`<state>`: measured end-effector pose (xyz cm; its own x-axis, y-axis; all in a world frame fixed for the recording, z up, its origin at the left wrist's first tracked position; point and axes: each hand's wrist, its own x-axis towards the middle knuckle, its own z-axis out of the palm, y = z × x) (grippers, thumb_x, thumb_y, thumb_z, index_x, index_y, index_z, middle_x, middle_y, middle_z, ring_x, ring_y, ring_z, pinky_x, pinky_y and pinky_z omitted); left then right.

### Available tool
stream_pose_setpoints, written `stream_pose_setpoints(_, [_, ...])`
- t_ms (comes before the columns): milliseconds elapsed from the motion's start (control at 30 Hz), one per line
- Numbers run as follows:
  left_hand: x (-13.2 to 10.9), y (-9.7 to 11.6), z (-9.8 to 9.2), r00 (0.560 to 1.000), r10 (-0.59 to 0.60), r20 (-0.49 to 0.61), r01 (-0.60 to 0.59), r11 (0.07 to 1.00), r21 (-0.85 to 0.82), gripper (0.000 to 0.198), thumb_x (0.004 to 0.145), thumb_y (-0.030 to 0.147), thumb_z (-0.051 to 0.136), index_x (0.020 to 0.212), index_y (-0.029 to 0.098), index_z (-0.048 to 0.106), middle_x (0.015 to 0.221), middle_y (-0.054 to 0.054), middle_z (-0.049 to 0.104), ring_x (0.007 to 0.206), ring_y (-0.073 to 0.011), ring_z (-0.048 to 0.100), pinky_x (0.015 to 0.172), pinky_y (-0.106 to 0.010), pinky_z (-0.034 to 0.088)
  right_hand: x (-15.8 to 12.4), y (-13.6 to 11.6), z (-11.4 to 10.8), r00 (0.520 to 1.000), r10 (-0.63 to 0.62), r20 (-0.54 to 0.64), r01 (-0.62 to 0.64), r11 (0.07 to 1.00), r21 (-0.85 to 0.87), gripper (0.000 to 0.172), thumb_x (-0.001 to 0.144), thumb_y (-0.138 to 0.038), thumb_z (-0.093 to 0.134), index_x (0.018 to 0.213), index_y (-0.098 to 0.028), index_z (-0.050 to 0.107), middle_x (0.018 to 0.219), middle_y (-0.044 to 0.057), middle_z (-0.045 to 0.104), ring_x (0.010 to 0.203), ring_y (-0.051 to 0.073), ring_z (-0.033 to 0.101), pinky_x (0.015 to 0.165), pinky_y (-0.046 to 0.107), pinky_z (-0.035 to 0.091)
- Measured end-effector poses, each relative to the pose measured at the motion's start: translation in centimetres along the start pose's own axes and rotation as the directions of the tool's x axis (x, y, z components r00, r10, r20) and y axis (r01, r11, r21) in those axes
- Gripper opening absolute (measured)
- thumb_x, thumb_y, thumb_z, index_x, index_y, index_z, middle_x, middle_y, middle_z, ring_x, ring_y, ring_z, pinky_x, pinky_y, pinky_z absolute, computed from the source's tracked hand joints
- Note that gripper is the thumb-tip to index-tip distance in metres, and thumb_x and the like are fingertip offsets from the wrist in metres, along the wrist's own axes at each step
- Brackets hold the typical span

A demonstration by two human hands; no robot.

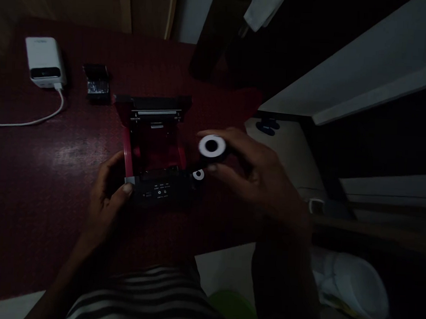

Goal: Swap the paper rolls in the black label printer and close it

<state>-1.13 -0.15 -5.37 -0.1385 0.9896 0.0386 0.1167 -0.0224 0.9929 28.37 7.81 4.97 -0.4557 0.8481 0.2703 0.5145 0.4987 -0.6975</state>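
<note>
A small red and black label printer sits on the table with its lid raised and its red inner bay showing. My left hand grips the printer's front left corner, thumb on top and fingers along the side. To the right of the bay, my right hand pinches a roll between thumb and fingers. The roll has a white ring-shaped end and a dark core, and is held above the table. Just below it, a smaller white-ended roll is close to the printer's right front corner; what supports it is too dark to tell.
On the dark red table, a white power bank with a white cable stands at the back left. Near it lies a small black open item. A dark bottle stands at the back. The table's right edge drops to the floor.
</note>
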Motion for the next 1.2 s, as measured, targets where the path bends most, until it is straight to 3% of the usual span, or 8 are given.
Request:
stream_pose_setpoints(100, [0.0, -0.1, 0.0, 1.000, 0.009, 0.015, -0.009, 1.000, -0.010, 0.060, 0.109, 0.058, 0.076, 0.164, 0.034, 0.068, 0.166, -0.007, 0.070, 0.155, -0.0379, 0.066, 0.128, -0.056, 0.058, 1.6, -0.7, 2.0, 0.988, -0.087, 0.130, 0.105, 0.985, -0.139, 0.043, 0.107, -0.019, 0.071, 0.150, -0.026, 0.073, 0.142, 0.010, 0.084, 0.125, 0.032, 0.078, 0.115, 0.055, 0.062])
stream_pose_setpoints(333, [-0.2, 0.0, -0.1, 0.999, -0.031, 0.024, 0.032, 0.999, -0.008, 0.061, 0.109, 0.057, 0.075, 0.164, 0.034, 0.066, 0.170, -0.009, 0.066, 0.158, -0.0401, 0.062, 0.133, -0.063, 0.051, 4.9, -3.0, 6.3, 0.949, 0.045, 0.312, 0.101, 0.894, -0.436, 0.029, 0.106, -0.002, 0.059, 0.126, -0.015, 0.077, 0.119, 0.015, 0.086, 0.116, 0.033, 0.074, 0.099, 0.048, 0.059])
stream_pose_setpoints(533, [-0.3, 0.4, 0.0, 0.996, -0.081, 0.027, 0.081, 0.997, -0.017, 0.061, 0.108, 0.056, 0.076, 0.165, 0.036, 0.066, 0.171, -0.008, 0.065, 0.161, -0.0400, 0.058, 0.138, -0.063, 0.045, 6.2, -3.9, 7.7, 0.944, 0.053, 0.326, 0.148, 0.816, -0.559, 0.030, 0.095, 0.002, 0.073, 0.116, -0.018, 0.080, 0.105, 0.012, 0.089, 0.111, 0.034, 0.077, 0.094, 0.046, 0.059])
stream_pose_setpoints(700, [-0.2, 0.8, 0.0, 0.996, -0.079, 0.029, 0.080, 0.997, -0.017, 0.060, 0.107, 0.052, 0.076, 0.164, 0.035, 0.067, 0.169, -0.009, 0.066, 0.160, -0.0393, 0.060, 0.135, -0.060, 0.048, 7.3, -3.2, 8.9, 0.925, 0.129, 0.357, 0.129, 0.778, -0.614, 0.033, 0.099, 0.003, 0.068, 0.114, -0.021, 0.086, 0.095, 0.011, 0.090, 0.089, 0.030, 0.082, 0.075, 0.039, 0.056])
stream_pose_setpoints(800, [-0.2, 1.0, 0.0, 0.995, -0.086, 0.040, 0.087, 0.996, -0.022, 0.061, 0.108, 0.052, 0.075, 0.166, 0.034, 0.066, 0.169, -0.010, 0.067, 0.159, -0.0388, 0.061, 0.134, -0.059, 0.049, 7.9, -2.5, 9.5, 0.916, 0.166, 0.364, 0.100, 0.787, -0.609, 0.035, 0.096, 0.003, 0.072, 0.113, -0.023, 0.087, 0.096, 0.009, 0.089, 0.080, 0.028, 0.081, 0.066, 0.037, 0.052])
stream_pose_setpoints(967, [-0.2, 1.0, 0.0, 0.996, -0.079, 0.041, 0.079, 0.997, -0.012, 0.062, 0.108, 0.052, 0.075, 0.166, 0.031, 0.065, 0.170, -0.010, 0.065, 0.160, -0.0383, 0.059, 0.137, -0.060, 0.044, 7.7, -1.3, 10.3, 0.925, 0.171, 0.338, 0.047, 0.834, -0.549, 0.033, 0.098, 0.002, 0.065, 0.106, -0.023, 0.085, 0.093, 0.010, 0.087, 0.078, 0.028, 0.080, 0.067, 0.037, 0.055])
stream_pose_setpoints(1067, [-0.2, 0.9, -0.1, 0.996, -0.082, 0.041, 0.083, 0.996, -0.024, 0.063, 0.108, 0.052, 0.075, 0.166, 0.032, 0.065, 0.170, -0.011, 0.065, 0.159, -0.0384, 0.060, 0.136, -0.060, 0.045, 7.1, -0.8, 9.7, 0.932, 0.140, 0.335, 0.030, 0.890, -0.455, 0.040, 0.101, 0.003, 0.058, 0.115, -0.023, 0.085, 0.104, 0.008, 0.089, 0.088, 0.028, 0.083, 0.078, 0.038, 0.062])
stream_pose_setpoints(1200, [-0.1, 0.6, -0.1, 0.997, -0.070, 0.042, 0.070, 0.997, -0.010, 0.060, 0.107, 0.053, 0.076, 0.164, 0.035, 0.067, 0.168, -0.010, 0.067, 0.159, -0.0390, 0.060, 0.133, -0.059, 0.048, 5.9, -0.9, 7.4, 0.936, -0.013, 0.351, 0.071, 0.986, -0.152, 0.055, 0.100, 0.006, 0.050, 0.130, -0.026, 0.084, 0.123, 0.004, 0.090, 0.113, 0.025, 0.085, 0.102, 0.039, 0.066])
